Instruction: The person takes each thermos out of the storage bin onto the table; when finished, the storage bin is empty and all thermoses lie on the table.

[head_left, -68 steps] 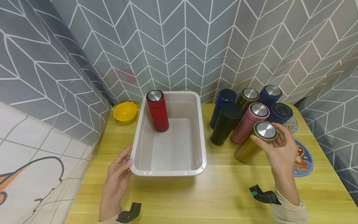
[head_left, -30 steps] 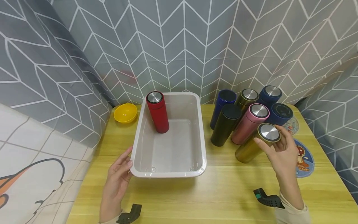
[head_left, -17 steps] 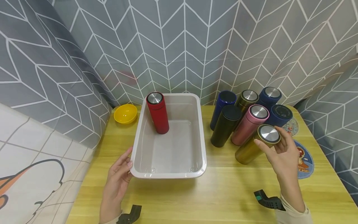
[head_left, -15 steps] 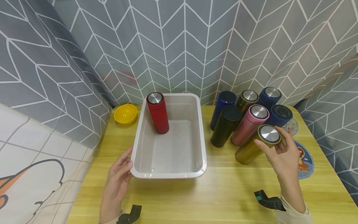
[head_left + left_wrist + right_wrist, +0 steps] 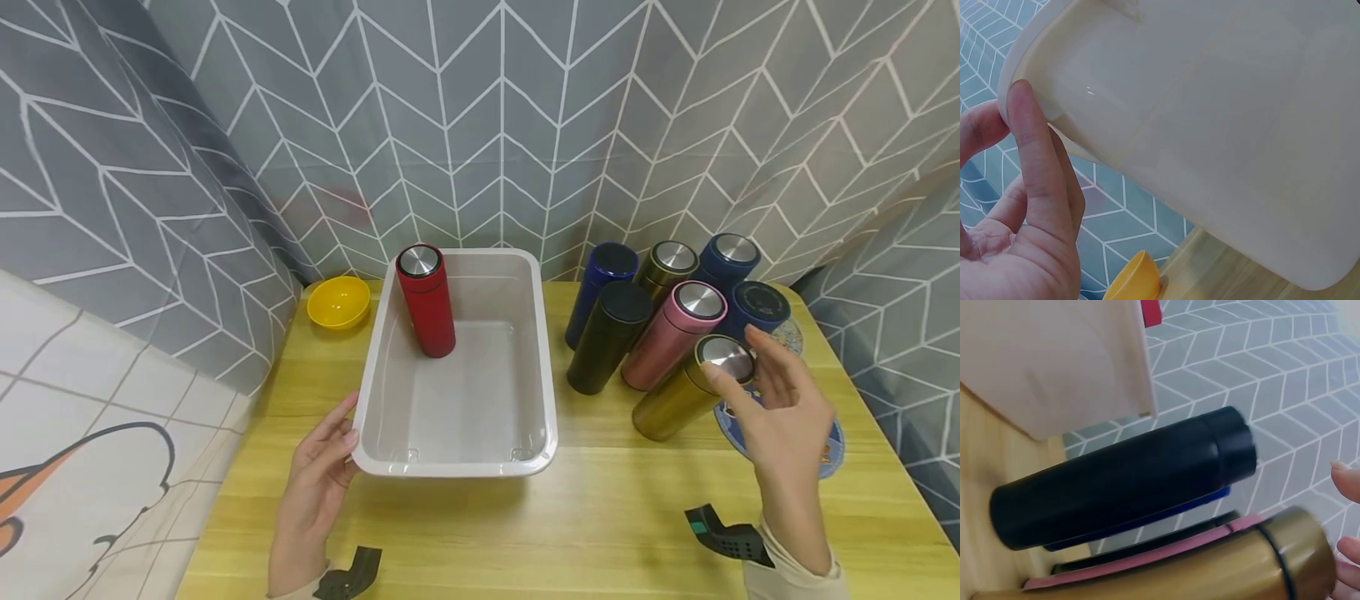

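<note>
My left hand (image 5: 318, 467) pinches the front left rim of a pale plastic tub (image 5: 465, 470), with thumb and fingers at its corner in the left wrist view. Inside the tub, at the back left, stands a red thermos bottle (image 5: 432, 321) with a silver-topped lid. On the right, a gold thermos bottle (image 5: 670, 406) stands upright on the table. My right hand (image 5: 793, 421) is beside its lid, thumb and fingers spread. In the right wrist view, its fingertips (image 5: 1349, 484) show at the right edge, loose around the gold bottle's top.
Behind the gold bottle cluster a black thermos (image 5: 606, 346), a pink thermos (image 5: 667, 342), a blue thermos (image 5: 588, 292), a bronze one (image 5: 660, 271) and two navy ones (image 5: 757, 307). A yellow bowl (image 5: 339, 303) sits left of the tub. A blue round mat (image 5: 831, 454) lies at right.
My right hand has loosened from the gold thermos and shifted right, its fingers spreading off the lid. Earlier the bottle tipped slightly rightward in its grip. The left hand stays on the tub.
</note>
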